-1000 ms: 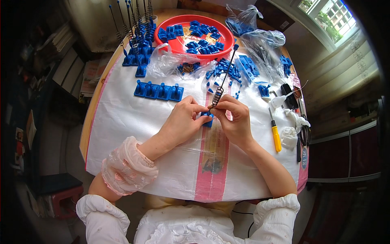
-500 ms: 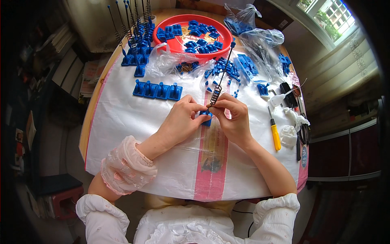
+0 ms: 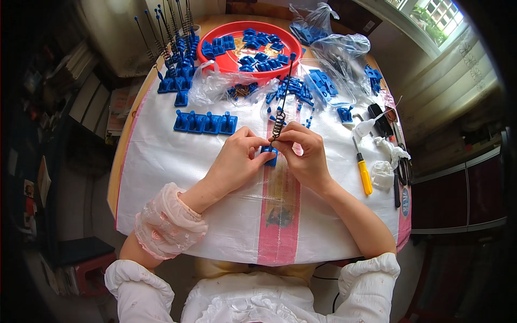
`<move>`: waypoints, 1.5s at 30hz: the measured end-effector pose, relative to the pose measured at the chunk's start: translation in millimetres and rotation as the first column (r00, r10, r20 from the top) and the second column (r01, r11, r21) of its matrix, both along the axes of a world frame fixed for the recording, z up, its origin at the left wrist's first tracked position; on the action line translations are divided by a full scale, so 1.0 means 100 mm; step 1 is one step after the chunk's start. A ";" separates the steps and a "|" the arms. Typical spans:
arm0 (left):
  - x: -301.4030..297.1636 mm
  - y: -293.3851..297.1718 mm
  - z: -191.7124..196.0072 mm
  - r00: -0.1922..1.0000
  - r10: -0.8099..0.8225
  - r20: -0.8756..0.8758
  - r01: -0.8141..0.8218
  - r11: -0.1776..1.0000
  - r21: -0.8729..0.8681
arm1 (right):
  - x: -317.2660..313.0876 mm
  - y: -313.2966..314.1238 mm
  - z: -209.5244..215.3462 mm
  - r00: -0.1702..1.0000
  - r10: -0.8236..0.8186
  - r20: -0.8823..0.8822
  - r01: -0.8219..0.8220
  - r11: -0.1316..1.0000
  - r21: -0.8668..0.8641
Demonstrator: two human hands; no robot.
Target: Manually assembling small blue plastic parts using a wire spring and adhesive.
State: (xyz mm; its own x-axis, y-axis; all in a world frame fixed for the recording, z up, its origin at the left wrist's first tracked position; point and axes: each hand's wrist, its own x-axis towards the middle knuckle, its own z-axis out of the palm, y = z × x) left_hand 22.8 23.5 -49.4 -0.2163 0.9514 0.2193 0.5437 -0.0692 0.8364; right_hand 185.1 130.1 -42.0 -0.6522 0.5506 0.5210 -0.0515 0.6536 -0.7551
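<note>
My left hand [image 3: 242, 159] is closed, its thumb and forefinger gripping a small blue plastic base [image 3: 270, 157] on the table sheet. My right hand [image 3: 303, 156] pinches the lower end of a black coil spring [image 3: 278, 125] just above that base. From the spring a thin black rod with a blue tip [image 3: 289, 75] rises, leaning slightly right. Fingertips of both hands meet there and hide the joint between spring and base. Left of them stands a joined row of blue bases with pegs [image 3: 205, 123].
A red round tray [image 3: 297, 39] of blue parts stands at the back. Finished-looking spring pieces [image 3: 180, 70] crowd the far left. Loose blue parts [image 3: 291, 91], a clear box [image 3: 329, 86] and plastic bags lie beyond my hands. A yellow-handled screwdriver [image 3: 364, 175] and white glue bottle [image 3: 364, 128] lie right.
The whole view has shifted slightly. Both hands keep the same hold at the base, and the rod stands a little more upright than before.
</note>
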 end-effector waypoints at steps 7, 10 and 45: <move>-0.03 -0.02 -0.04 0.997 -0.063 -0.041 0.064 0.997 0.034 | 0.00 -0.02 0.00 1.000 -0.007 -0.028 0.007 1.000 -0.019; -0.09 0.00 -0.04 0.986 -0.092 0.137 0.100 0.993 -0.056 | 0.00 -0.01 -0.02 0.999 -0.017 -0.029 0.017 1.000 0.006; -0.27 0.06 -0.08 0.930 -0.118 0.348 0.166 0.980 -0.110 | 0.00 0.02 -0.04 0.999 -0.046 -0.026 0.048 0.995 0.087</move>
